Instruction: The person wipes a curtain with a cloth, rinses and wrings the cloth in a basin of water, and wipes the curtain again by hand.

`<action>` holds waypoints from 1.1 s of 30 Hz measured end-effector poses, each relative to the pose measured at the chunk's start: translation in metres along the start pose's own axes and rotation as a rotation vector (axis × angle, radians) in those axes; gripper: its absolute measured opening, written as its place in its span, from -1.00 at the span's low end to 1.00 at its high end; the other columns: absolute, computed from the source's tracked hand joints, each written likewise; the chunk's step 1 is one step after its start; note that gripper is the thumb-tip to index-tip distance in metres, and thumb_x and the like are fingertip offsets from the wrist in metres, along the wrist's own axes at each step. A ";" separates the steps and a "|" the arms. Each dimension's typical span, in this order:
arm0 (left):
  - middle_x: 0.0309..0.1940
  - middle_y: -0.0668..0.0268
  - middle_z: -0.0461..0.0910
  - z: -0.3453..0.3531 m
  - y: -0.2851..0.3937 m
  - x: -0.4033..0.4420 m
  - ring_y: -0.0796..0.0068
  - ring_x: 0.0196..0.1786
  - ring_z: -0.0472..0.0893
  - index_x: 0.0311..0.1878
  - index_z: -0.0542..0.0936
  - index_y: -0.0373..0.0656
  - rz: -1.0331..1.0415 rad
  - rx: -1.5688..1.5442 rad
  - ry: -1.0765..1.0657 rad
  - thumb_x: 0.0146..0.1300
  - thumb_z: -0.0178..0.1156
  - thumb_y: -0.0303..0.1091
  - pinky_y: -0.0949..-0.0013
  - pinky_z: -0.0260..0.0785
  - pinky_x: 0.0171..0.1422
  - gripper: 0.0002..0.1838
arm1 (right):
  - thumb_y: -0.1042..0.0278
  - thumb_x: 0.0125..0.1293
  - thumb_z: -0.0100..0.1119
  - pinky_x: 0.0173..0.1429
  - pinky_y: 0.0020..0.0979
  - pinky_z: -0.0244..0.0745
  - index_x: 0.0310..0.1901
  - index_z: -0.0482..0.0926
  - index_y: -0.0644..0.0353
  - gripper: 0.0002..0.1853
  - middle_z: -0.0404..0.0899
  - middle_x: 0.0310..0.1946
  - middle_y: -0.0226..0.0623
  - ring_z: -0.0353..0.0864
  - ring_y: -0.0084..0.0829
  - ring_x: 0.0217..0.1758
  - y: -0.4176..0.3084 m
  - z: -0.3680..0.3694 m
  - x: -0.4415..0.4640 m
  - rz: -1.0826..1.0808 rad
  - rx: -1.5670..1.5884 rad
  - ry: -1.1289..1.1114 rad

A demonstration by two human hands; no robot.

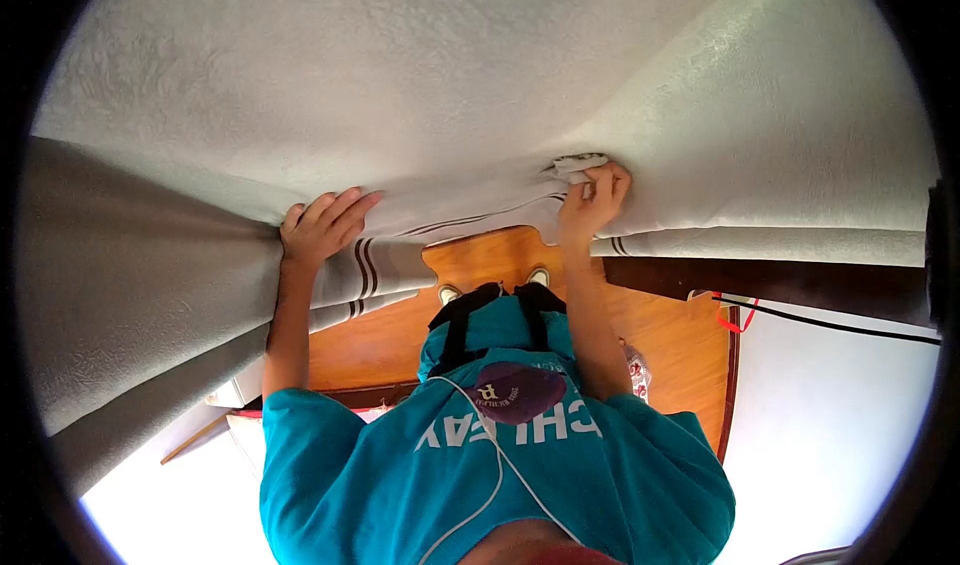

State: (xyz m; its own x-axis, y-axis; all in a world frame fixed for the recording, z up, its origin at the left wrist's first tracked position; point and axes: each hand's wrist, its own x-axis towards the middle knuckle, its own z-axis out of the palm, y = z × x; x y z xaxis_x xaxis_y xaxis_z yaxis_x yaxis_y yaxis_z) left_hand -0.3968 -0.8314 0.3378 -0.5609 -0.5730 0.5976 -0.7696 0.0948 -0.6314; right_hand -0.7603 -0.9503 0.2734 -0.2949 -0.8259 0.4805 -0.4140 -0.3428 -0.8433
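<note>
A large pale grey curtain (420, 95) hangs in front of me, with dark stripes near its lower edge. My left hand (328, 223) lies on the curtain at the left, fingers stretched out and pressed against the fabric. To the right, my right hand (597, 197) is closed around a small crumpled white-and-grey cloth (578, 165), held against the curtain. Part of this cloth is hidden by my fingers.
Below are the wooden floor (370, 350) and my shoes. A dark wooden edge (800, 287) runs at the right, with a black cable (830, 323) and a red strap (740, 317) near it. A white earphone cord (500, 460) hangs over my teal shirt.
</note>
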 end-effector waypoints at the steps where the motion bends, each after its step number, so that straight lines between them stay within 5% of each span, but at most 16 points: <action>1: 0.51 0.76 0.19 -0.001 -0.001 0.000 0.59 0.53 0.17 0.34 0.44 0.65 0.006 -0.003 -0.001 0.31 0.02 -0.07 0.09 -0.42 0.68 -0.48 | 0.81 0.00 0.12 0.02 -0.31 0.39 -0.25 0.49 0.27 -0.72 0.33 -0.05 -0.10 0.41 -0.16 -0.07 -0.008 0.001 -0.007 0.000 0.001 0.001; 3: 0.49 0.74 0.23 -0.005 -0.004 0.004 0.57 0.51 0.21 0.34 0.46 0.60 0.013 -0.008 -0.009 0.31 0.05 -0.06 0.08 -0.42 0.68 -0.49 | 0.80 0.01 0.13 0.01 -0.33 0.40 -0.22 0.50 0.29 -0.72 0.32 -0.05 -0.08 0.43 -0.15 -0.09 -0.027 0.003 -0.020 -0.172 0.045 -0.169; 7: 0.42 0.67 0.37 -0.028 0.013 0.013 0.59 0.45 0.32 0.31 0.54 0.39 -0.061 -0.187 -0.086 0.34 0.07 -0.08 0.08 -0.33 0.66 -0.54 | 0.79 0.01 0.15 -0.02 -0.35 0.42 -0.20 0.51 0.30 -0.71 0.30 -0.05 -0.08 0.44 -0.15 -0.11 -0.039 0.025 -0.027 -0.134 0.117 -0.176; 9: 0.36 0.64 0.45 -0.033 0.019 0.036 0.66 0.45 0.31 0.25 0.59 0.21 0.257 -0.221 -0.004 0.37 0.03 -0.14 0.20 -0.19 0.64 -0.59 | 0.81 -0.07 0.10 0.01 -0.35 0.41 -0.27 0.51 0.35 -0.72 0.33 -0.09 -0.09 0.44 -0.15 -0.03 -0.051 0.033 -0.038 -0.121 0.184 -0.290; 12: 0.38 0.65 0.42 -0.028 0.044 0.074 0.71 0.47 0.28 0.29 0.56 0.14 0.298 -0.450 -0.089 0.39 -0.01 -0.24 0.32 -0.11 0.60 -0.57 | 0.73 0.00 0.14 0.03 -0.33 0.42 -0.22 0.51 0.37 -0.76 0.32 -0.09 -0.10 0.44 -0.15 -0.03 -0.074 0.050 -0.052 -0.080 0.277 -0.463; 14: 0.38 0.45 0.45 -0.025 0.054 0.079 0.56 0.48 0.31 0.24 0.60 0.11 0.214 -0.805 -0.166 0.29 0.13 -0.26 0.32 0.01 0.59 -0.57 | 0.69 0.09 0.14 0.03 -0.34 0.42 -0.22 0.49 0.38 -0.82 0.30 -0.09 -0.09 0.44 -0.15 -0.04 -0.087 0.052 -0.056 -0.133 0.302 -0.497; 18: 0.38 0.37 0.44 -0.075 0.033 0.120 0.54 0.46 0.34 0.24 0.60 0.00 0.353 -0.752 -0.197 0.27 0.13 -0.29 0.32 0.08 0.57 -0.55 | 0.54 0.20 0.17 0.06 -0.29 0.46 -0.21 0.51 0.37 -0.86 0.33 -0.08 -0.05 0.48 -0.10 -0.04 -0.105 0.068 -0.086 -0.098 0.354 -0.630; 21: 0.38 0.44 0.44 -0.070 0.041 0.132 0.56 0.49 0.28 0.29 0.54 -0.13 0.325 -0.568 -0.285 0.27 0.13 -0.31 0.30 -0.05 0.61 -0.50 | 0.55 0.18 0.19 0.05 -0.21 0.49 -0.17 0.57 0.33 -0.83 0.36 -0.07 -0.04 0.52 -0.06 -0.08 -0.095 0.083 -0.103 -0.180 0.317 -0.653; 23: 0.38 0.40 0.43 -0.056 0.025 0.136 0.52 0.49 0.30 0.25 0.55 -0.21 -0.010 -0.713 -0.291 0.26 0.10 -0.37 0.28 -0.08 0.62 -0.53 | 0.56 0.17 0.20 0.04 -0.18 0.49 -0.15 0.59 0.32 -0.81 0.37 -0.06 -0.04 0.53 -0.05 -0.09 -0.094 0.080 -0.097 -0.208 0.309 -0.664; 26: 0.37 0.50 0.44 -0.063 0.010 0.117 0.61 0.42 0.36 0.25 0.56 -0.07 -0.025 -0.500 -0.250 0.22 0.12 -0.37 0.30 0.05 0.54 -0.52 | 0.82 -0.03 0.19 -0.16 -0.40 0.49 -0.19 0.63 0.20 -0.64 0.40 -0.08 -0.20 0.53 -0.30 -0.19 -0.099 0.051 -0.065 -0.269 0.379 -0.436; 29: 0.35 0.69 0.43 -0.068 -0.004 0.101 0.72 0.31 0.43 0.33 0.52 0.18 -0.058 -0.381 -0.394 0.15 0.19 -0.34 0.47 0.17 0.41 -0.41 | 0.73 0.03 0.25 -0.01 -0.29 0.46 -0.19 0.61 0.21 -0.72 0.39 -0.05 -0.15 0.49 -0.19 -0.01 -0.097 0.038 -0.032 -0.287 0.252 -0.446; 33: 0.35 0.81 0.41 -0.059 -0.008 0.087 0.80 0.26 0.44 0.36 0.47 0.36 -0.059 -0.313 -0.411 0.12 0.22 -0.30 0.55 0.19 0.33 -0.34 | 0.79 0.01 0.18 0.02 -0.30 0.44 -0.23 0.58 0.22 -0.71 0.38 -0.06 -0.17 0.45 -0.22 0.00 -0.054 0.012 0.006 -0.304 0.048 -0.066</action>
State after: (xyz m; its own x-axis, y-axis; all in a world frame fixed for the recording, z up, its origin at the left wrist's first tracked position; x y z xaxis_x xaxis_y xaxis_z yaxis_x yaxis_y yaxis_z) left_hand -0.4569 -0.8339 0.4240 -0.3962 -0.8510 0.3447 -0.8859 0.2556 -0.3871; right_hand -0.7294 -0.9425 0.3193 -0.1067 -0.7087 0.6974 -0.4328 -0.5984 -0.6743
